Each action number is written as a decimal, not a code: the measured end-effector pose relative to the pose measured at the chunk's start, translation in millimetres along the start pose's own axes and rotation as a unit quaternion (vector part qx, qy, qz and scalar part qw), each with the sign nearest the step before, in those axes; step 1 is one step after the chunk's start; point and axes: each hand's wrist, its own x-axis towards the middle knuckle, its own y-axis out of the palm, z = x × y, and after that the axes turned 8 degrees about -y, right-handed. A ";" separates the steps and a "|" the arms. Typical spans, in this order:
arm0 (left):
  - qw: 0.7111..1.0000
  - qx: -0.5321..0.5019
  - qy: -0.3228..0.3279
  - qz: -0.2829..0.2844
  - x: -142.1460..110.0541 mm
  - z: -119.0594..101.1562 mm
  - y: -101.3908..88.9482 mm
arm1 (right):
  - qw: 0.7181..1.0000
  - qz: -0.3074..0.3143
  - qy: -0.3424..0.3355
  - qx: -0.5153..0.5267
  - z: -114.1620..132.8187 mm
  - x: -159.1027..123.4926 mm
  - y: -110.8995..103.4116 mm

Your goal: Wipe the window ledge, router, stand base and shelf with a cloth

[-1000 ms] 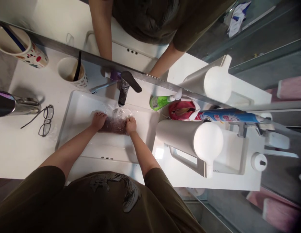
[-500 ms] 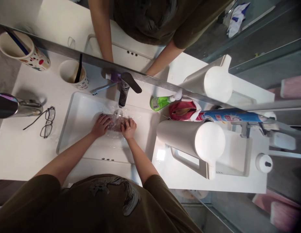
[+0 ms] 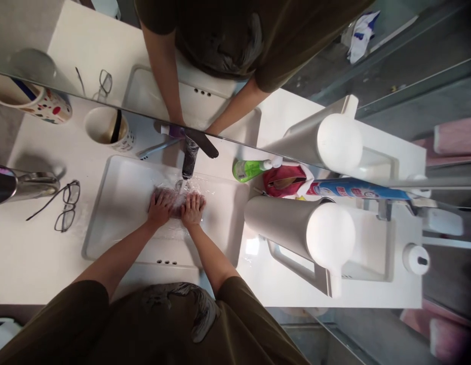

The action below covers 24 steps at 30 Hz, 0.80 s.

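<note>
A dark reddish-brown item (image 3: pixel 176 207) that looks wrapped in clear plastic lies in the white sink (image 3: pixel 121 223). Water runs onto it from the dark faucet (image 3: pixel 189 161), and its kind is hard to make out through the splashing. My left hand (image 3: pixel 159 208) lies on its left part, fingers stretched forward. Flat on its right part rests my right hand (image 3: pixel 193 209), fingers slightly spread. Both palms face down, and they cover much of the item.
Left of the sink are eyeglasses (image 3: pixel 69 205), a metal kettle-like vessel (image 3: pixel 34 183) and two patterned cups (image 3: pixel 123 141) (image 3: pixel 53 107). To the right stand a green pump bottle (image 3: pixel 248 171), a red pouch (image 3: pixel 283 181) and a large white pitcher (image 3: pixel 277 218). A mirror runs along the back.
My right hand has shifted left and its curled fingers now lie straighter. Both hands sit closer together, and splashing around the item has grown. The whole view has tilted slightly.
</note>
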 end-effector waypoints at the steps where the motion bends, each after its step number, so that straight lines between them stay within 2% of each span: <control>1: 1.000 -0.002 -0.003 0.002 -0.1 0.1 0.1 | 1.000 0.005 -0.001 0.000 -0.3 -2.0 0.4; 4: 1.000 -0.010 -0.018 -0.004 -0.2 1.2 0.0 | 1.000 0.015 0.001 0.007 -2.1 -7.2 -3.6; 8: 0.999 -0.022 -0.022 -0.022 -2.8 8.7 -1.8 | 0.999 -0.033 0.007 0.013 -6.1 -10.8 -28.5; 12: 0.999 -0.025 -0.015 -0.033 -5.7 18.1 -4.4 | 0.994 -0.105 0.007 0.036 -6.5 -7.6 -74.3; 16: 0.999 -0.020 0.005 -0.035 -4.7 23.1 -6.7 | 0.970 -0.230 0.012 0.078 -1.4 4.6 -134.2; 20: 0.999 -0.028 0.010 -0.036 -3.9 26.3 -7.8 | 0.931 -0.339 -0.075 0.115 7.4 23.0 -190.0; 22: 0.999 -0.033 0.013 -0.037 -4.5 27.3 -8.9 | 0.920 -0.360 -0.107 0.114 12.7 30.6 -207.5; 24: 0.999 -0.033 0.010 -0.040 -5.6 27.2 -11.2 | 0.918 -0.366 -0.117 0.102 17.4 34.8 -216.3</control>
